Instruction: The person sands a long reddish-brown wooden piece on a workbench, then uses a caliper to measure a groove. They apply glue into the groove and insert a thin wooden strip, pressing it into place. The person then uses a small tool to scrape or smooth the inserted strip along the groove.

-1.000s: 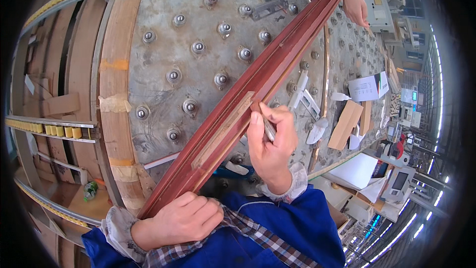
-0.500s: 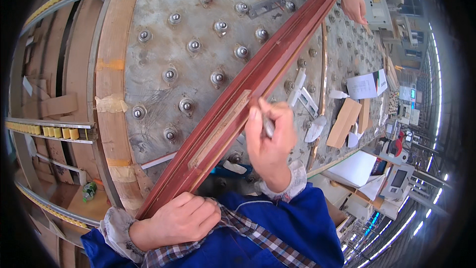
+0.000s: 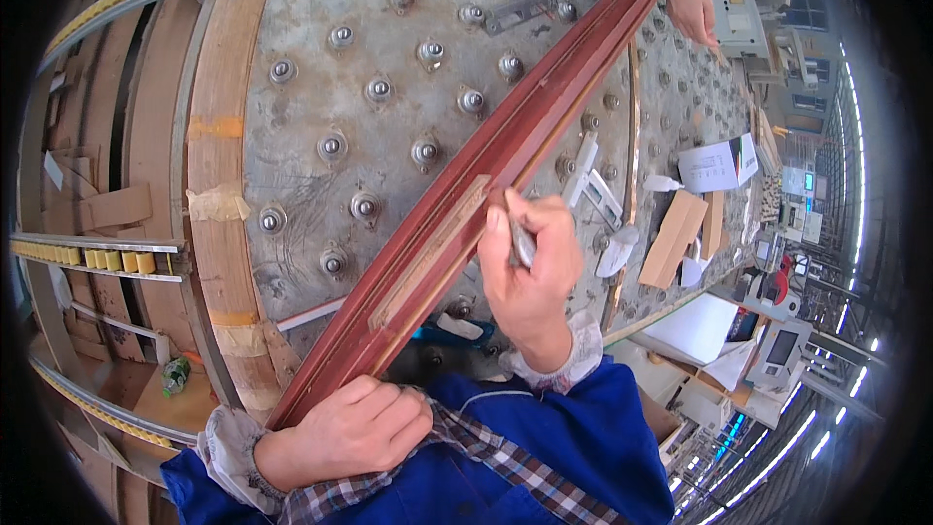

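Note:
A long reddish-brown profile bar (image 3: 533,122) lies diagonally over the table, with a pale rectangular recess or strip (image 3: 428,258) along its middle. My left hand (image 3: 355,433) is closed round the bar's near end. Pinched in my right hand (image 3: 533,267) is a small tool with a metallic part (image 3: 526,247); its tip is hidden by the fingers, so its kind does not show. The fingertips are at the bar, just past the far end of the pale strip. At the bar's far end another person's hand (image 3: 690,8) hangs beside it.
The grey metal table (image 3: 292,136) carries several ball rollers (image 3: 364,205) and has a wooden edge (image 3: 228,87). Right of the bar lie metal brackets (image 3: 595,185), a white bottle (image 3: 663,183), papers (image 3: 709,167) and cardboard (image 3: 674,240). A blue tool (image 3: 452,332) lies close to my sleeve.
My right hand has shifted very slightly along the bar, still pinching the small tool. The left hand, the bar and the other person's hand look nearly unchanged.

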The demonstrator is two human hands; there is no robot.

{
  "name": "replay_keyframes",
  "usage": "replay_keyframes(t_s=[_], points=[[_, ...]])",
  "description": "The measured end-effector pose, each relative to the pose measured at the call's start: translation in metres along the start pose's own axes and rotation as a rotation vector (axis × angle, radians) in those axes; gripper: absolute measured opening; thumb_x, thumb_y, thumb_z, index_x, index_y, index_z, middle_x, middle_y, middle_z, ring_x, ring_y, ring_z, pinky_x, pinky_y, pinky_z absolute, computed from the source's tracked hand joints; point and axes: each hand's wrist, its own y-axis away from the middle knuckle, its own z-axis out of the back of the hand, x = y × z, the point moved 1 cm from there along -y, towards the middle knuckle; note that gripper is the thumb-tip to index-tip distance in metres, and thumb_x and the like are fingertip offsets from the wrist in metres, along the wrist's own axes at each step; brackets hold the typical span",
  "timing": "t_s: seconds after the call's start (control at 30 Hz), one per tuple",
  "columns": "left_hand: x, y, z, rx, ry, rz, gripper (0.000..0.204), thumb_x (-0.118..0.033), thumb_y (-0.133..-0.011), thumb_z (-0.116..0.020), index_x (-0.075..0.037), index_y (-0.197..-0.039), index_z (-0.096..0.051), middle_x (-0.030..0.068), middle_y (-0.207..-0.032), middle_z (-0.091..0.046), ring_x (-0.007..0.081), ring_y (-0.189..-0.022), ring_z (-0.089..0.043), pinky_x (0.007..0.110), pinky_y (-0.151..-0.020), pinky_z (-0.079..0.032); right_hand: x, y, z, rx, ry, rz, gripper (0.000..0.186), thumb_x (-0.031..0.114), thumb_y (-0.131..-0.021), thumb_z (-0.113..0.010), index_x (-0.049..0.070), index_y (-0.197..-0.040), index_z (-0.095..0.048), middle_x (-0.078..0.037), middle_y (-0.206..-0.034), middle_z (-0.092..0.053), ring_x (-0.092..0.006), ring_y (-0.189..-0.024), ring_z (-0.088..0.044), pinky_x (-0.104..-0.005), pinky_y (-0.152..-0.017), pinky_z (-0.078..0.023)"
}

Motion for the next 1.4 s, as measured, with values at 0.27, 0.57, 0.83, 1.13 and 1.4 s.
replay_keyframes(t_s=[0.27, 0.57, 0.83, 1.13, 1.4], points=[[0.0, 0.0, 0.0, -0.002, 0.028, -0.001, 0.008, -0.009, -0.077, -0.067, -0.009, -0.082, -0.06, -0.0003, -0.078, -0.051, 0.0114, -0.07, -0.054, 0.026, -0.064, -0.039, 0.001, 0.004, 0.003, 0.0, -0.047, -0.056, 0.021, -0.002, -0.08, -0.073, -0.003, -0.097, -0.06, -0.013, -0.075, -0.057, -0.0255, -0.059, -0.055, -0.0339, -0.052, -0.044], [-0.002, -0.002, 0.0, 0.028, -0.019, 0.002, 0.006, -0.009, -0.08, -0.067, -0.01, -0.084, -0.062, -0.0006, -0.079, -0.053, 0.0112, -0.072, -0.055, 0.025, -0.066, -0.039, -0.004, 0.002, 0.004, 0.001, -0.049, -0.029, 0.022, -0.002, -0.08, -0.073, -0.002, -0.099, -0.062, -0.013, -0.074, -0.055, -0.027, -0.059, -0.055, -0.0357, -0.052, -0.043], [0.0, -0.002, 0.0, 0.037, -0.031, 0.004, 0.006, -0.009, -0.082, -0.066, -0.009, -0.085, -0.061, 0.0002, -0.082, -0.054, 0.011, -0.071, -0.054, 0.026, -0.065, -0.039, -0.008, -0.012, 0.005, -0.012, 0.042, 0.05, 0.027, -0.004, -0.075, -0.074, 0.0, -0.099, -0.062, -0.013, -0.074, -0.058, -0.0284, -0.063, -0.058, -0.0357, -0.053, -0.046], [-0.001, -0.001, 0.001, 0.028, -0.026, -0.004, 0.006, -0.009, -0.08, -0.067, -0.01, -0.082, -0.061, -0.0011, -0.078, -0.051, 0.0103, -0.071, -0.053, 0.024, -0.065, -0.038, -0.005, -0.006, 0.008, 0.045, 0.053, 0.093, 0.03, -0.005, -0.075, -0.074, -0.002, -0.101, -0.061, -0.014, -0.076, -0.056, -0.0298, -0.064, -0.056, -0.0369, -0.054, -0.045], [-0.002, -0.002, 0.002, 0.031, 0.007, -0.026, 0.007, -0.009, -0.079, -0.067, -0.009, -0.082, -0.061, -0.0003, -0.079, -0.051, 0.0108, -0.071, -0.053, 0.025, -0.064, -0.039, -0.001, -0.001, 0.009, 0.057, 0.045, 0.076, 0.029, -0.005, -0.074, -0.075, -0.001, -0.1, -0.061, -0.014, -0.076, -0.057, -0.0304, -0.065, -0.057, -0.0375, -0.055, -0.046]])
